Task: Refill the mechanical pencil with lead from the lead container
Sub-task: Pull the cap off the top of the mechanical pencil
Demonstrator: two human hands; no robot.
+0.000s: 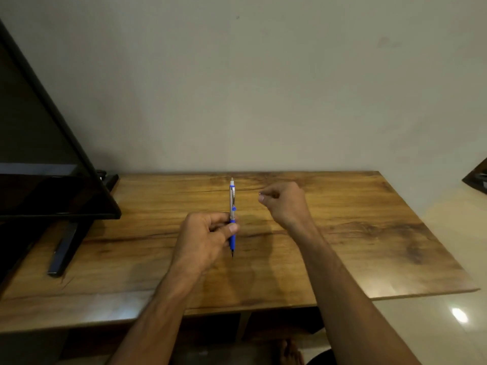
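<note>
My left hand [204, 237] grips a mechanical pencil [232, 204] with a blue grip and a silver barrel, held upright over the wooden table [369, 233], its tip pointing down toward me and its white cap end up. My right hand [283, 204] hovers just right of the pencil's top, fingers pinched together. Whatever the fingertips pinch is too small to make out. No lead container is in view.
A black monitor [39, 154] on a dark stand [66, 248] fills the table's left side. A plain wall stands behind the table. A dark object [478, 177] pokes in at the right edge. A tiled floor lies to the right.
</note>
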